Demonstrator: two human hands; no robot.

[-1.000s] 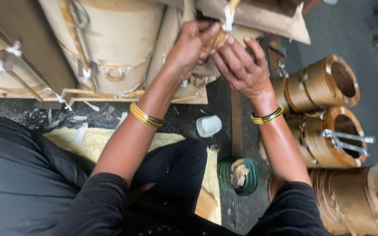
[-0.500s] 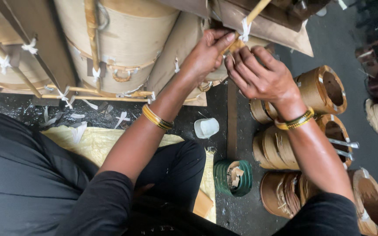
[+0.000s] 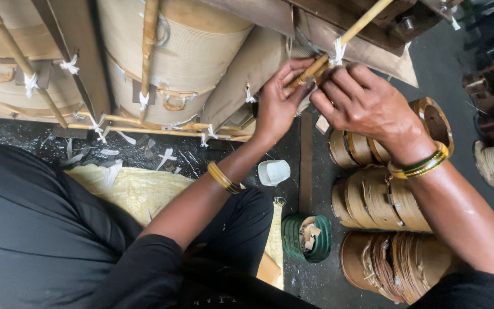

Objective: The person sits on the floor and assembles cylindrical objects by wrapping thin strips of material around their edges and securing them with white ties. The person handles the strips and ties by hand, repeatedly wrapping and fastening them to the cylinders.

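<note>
A ribbed green round container (image 3: 307,237) holding paper scraps stands on the dark floor. Just above it and to its left lies a small white plastic cup (image 3: 274,171). Right of it, brown paper-wound coils (image 3: 381,200) are stacked. Left of it spreads a yellow cloth (image 3: 138,189), with white strip scraps (image 3: 110,154) beyond.

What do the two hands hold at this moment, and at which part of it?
Both hands pinch the thin tan bamboo stick near its lower end, beside its white tie: left hand at the tip, right hand just above.
</note>
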